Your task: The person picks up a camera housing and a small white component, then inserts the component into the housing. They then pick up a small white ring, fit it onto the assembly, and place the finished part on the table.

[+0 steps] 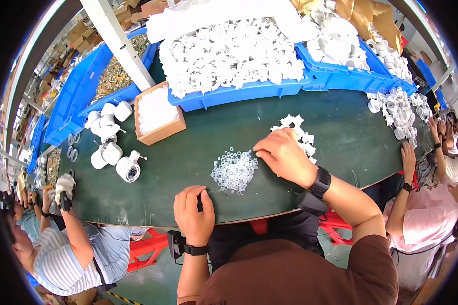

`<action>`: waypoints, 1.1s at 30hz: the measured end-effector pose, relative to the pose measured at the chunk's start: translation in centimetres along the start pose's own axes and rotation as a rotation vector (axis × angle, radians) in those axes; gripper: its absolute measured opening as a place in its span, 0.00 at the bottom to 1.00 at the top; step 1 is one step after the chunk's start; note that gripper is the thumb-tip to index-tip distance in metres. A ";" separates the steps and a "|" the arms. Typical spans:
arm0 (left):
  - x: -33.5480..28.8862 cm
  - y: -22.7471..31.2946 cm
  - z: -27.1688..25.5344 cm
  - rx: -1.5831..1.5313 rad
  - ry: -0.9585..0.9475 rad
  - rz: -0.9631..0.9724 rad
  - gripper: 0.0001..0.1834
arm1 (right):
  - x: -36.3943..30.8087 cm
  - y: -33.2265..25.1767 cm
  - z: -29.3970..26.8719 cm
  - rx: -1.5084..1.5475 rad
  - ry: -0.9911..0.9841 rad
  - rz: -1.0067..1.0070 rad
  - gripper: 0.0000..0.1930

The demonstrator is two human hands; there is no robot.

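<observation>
Pinched with right hand (pixel 287 156), contents impossible to tell, just beside rings (pixel 234 172) at eight o'clock, nearer than curled left hand (pixel 194 212).

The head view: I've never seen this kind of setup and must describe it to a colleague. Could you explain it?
There is no machine, just a person's bare hands, seen from a wide fisheye camera on their head; it bends straight edges. On the green table lies a heap of small clear pieces. The right hand pinches at the heap's edge; whether it holds a piece is too small to tell. The left hand rests curled at the table's near edge, its grip unclear. White pieces lie beside the right hand. Farther back stand a box and a blue bin of white parts.
</observation>
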State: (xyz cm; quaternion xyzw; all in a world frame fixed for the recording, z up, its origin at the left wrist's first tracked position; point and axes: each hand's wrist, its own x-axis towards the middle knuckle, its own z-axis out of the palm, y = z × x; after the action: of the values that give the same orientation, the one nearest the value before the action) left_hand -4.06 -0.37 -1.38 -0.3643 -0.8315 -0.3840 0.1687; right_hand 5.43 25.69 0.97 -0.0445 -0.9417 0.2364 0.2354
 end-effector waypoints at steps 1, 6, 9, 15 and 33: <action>-0.1 -0.1 -0.1 0.010 0.000 0.000 0.04 | 0.0 0.0 -0.3 0.001 -0.002 -0.002 0.04; 0.0 -0.1 -0.2 0.001 0.005 -0.007 0.04 | -1.6 0.9 -2.9 -0.020 0.148 0.149 0.06; 0.2 -0.2 -0.2 0.019 0.005 -0.007 0.04 | -3.7 0.5 -3.3 -0.030 0.160 0.172 0.11; 0.6 0.3 0.5 -0.008 -0.012 0.033 0.02 | -7.4 -0.9 -2.0 -0.299 -0.008 0.092 0.26; -0.4 -0.2 -0.4 0.138 -0.039 0.149 0.08 | -10.0 -1.4 -0.6 -0.175 0.279 0.182 0.25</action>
State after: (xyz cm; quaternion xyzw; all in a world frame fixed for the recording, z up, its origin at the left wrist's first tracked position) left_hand -3.95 -0.91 -1.41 -0.4201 -0.8297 -0.3049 0.2055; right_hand 14.55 22.80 -2.16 -0.1820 -0.9090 0.1652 0.3365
